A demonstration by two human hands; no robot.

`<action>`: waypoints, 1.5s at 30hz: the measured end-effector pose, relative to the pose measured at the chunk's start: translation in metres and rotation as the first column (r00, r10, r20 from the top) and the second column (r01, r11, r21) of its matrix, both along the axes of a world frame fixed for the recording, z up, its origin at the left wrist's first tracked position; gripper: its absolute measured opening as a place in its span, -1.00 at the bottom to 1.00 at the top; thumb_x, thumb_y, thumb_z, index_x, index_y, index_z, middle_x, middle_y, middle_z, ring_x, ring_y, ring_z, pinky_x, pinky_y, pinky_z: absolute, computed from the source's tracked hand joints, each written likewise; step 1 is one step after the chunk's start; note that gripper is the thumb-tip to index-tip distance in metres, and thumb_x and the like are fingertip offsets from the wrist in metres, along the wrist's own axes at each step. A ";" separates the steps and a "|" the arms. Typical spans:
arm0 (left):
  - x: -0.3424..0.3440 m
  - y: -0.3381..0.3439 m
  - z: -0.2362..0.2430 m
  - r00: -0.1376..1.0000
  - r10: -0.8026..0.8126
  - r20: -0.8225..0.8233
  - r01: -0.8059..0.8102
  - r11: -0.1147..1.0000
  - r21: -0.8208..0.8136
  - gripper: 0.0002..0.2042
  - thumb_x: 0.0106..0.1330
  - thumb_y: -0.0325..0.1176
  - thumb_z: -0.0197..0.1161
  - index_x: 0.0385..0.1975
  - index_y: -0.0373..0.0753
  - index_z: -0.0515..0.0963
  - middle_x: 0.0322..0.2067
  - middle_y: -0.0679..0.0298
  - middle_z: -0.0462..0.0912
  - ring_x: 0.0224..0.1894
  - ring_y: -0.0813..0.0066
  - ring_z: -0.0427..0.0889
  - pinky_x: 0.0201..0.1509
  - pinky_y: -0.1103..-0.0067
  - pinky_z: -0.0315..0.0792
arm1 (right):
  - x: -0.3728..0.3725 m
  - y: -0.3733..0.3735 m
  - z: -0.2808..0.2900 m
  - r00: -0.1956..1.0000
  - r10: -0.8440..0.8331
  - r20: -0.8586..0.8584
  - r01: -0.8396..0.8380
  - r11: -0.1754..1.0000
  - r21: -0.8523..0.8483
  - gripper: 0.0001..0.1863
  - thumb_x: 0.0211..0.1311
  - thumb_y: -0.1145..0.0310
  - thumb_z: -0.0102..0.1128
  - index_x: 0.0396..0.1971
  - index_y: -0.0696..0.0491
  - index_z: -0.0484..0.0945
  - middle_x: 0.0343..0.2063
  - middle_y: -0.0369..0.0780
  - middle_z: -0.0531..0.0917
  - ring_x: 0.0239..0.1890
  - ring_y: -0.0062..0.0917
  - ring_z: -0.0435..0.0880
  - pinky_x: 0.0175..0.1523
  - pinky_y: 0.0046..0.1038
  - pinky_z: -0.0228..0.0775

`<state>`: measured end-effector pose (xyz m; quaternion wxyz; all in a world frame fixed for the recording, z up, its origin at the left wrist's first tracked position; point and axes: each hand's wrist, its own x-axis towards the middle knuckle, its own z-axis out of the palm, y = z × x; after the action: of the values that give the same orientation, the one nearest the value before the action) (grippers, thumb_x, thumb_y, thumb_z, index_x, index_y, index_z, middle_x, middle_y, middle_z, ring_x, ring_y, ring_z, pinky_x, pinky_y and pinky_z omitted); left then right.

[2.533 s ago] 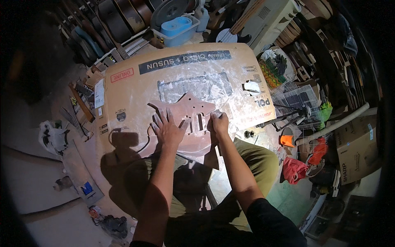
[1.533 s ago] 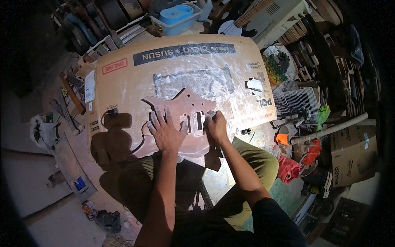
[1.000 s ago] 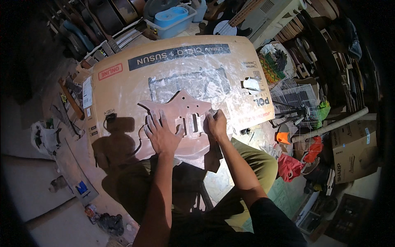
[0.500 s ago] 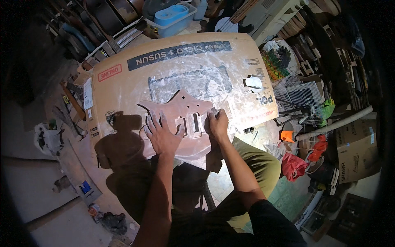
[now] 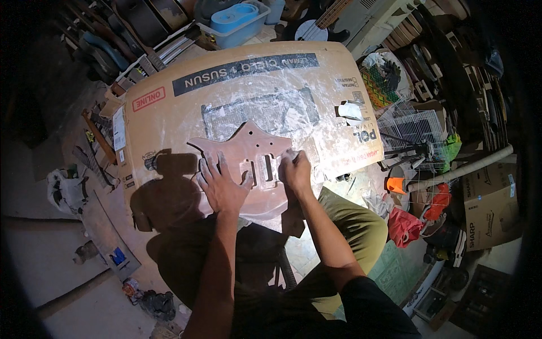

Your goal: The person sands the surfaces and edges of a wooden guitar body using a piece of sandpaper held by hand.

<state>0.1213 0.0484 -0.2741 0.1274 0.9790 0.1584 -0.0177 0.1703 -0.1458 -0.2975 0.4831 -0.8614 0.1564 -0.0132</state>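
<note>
Guitar body (image 5: 240,148) lies under the spread fingers of your left hand (image 5: 224,189); fingers of your right hand (image 5: 297,172) curl at its edge, whether pinching anything unclear. Between them, cavities (image 5: 269,168) are cut; the body looks unfinished.

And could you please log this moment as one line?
left hand: spread flat on guitar body | right hand: curled at body's right edge, hold unclear | guitar body: on dusty cardboard

Brown guitar body (image 5: 262,199) = matt, smooth-lkg wood w/ dusty film; cardboard (image 5: 164,121) matt, pwdr-streaked; blue tub (image 5: 244,38) semi-glossy plastic; olive trousers (image 5: 358,223) matt cloth.
</note>
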 end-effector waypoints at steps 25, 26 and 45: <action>-0.002 0.002 -0.001 1.000 0.017 0.024 -0.016 0.999 -0.038 -0.02 -0.01 0.17 0.41 0.43 -0.18 0.25 0.46 -0.02 0.12 0.50 -0.01 0.07 0.53 0.04 -0.13 | -0.013 -0.030 -0.013 0.973 -0.224 -0.057 0.232 0.947 0.222 -0.76 0.35 0.29 0.29 -0.30 0.19 0.54 -0.43 -0.23 0.62 -0.36 -0.58 0.52 -0.19 -0.43 0.41; -0.001 0.004 -0.002 0.999 0.026 0.037 -0.024 0.999 -0.042 -0.02 -0.02 0.17 0.41 0.43 -0.18 0.25 0.46 -0.03 0.12 0.49 -0.02 0.08 0.54 0.05 -0.13 | -0.014 -0.031 -0.013 0.975 -0.200 -0.095 0.220 0.927 0.305 -0.77 0.36 0.30 0.28 -0.29 0.19 0.54 -0.42 -0.26 0.62 -0.35 -0.61 0.51 -0.18 -0.45 0.40; 0.001 0.000 0.001 0.999 -0.003 0.036 0.004 1.000 -0.029 -0.02 -0.01 0.19 0.40 0.43 -0.18 0.25 0.44 -0.03 0.15 0.49 -0.05 0.09 0.53 0.03 -0.13 | 0.013 -0.035 -0.025 0.995 0.036 -0.090 -0.009 0.960 0.281 -0.88 0.20 0.49 0.30 -0.38 0.18 0.53 -0.49 -0.28 0.62 -0.45 -0.68 0.51 -0.37 -0.52 0.39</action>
<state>0.1228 0.0486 -0.2729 0.1446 0.9774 0.1540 -0.0025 0.1829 -0.1808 -0.3224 0.5922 -0.7858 0.1695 0.0554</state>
